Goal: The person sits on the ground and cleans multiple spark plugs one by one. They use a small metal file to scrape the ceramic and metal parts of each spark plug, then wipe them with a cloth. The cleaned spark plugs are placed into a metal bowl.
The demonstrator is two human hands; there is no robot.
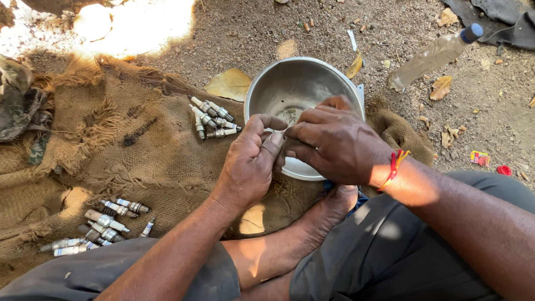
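Head view: both hands, left hand (251, 161) and right hand (334, 142), are pinching together on a small hidden part over the steel bowl (295, 83); keeping it above the bowl seems wise.

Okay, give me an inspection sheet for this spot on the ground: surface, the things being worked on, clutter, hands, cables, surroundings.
Surface: burlap sack spread over dirt ground.
Job's things: steel bowl; small group of spark plugs beside it; larger group of spark plugs by the knee.
Clutter: dry leaves, plastic bottle, scraps of litter.
Hands: left hand and right hand pinched together over the bowl's near rim; what they hold is hidden.
Cables: nothing seen.
Surroundings: dark cloth at top right, camouflage fabric at left.
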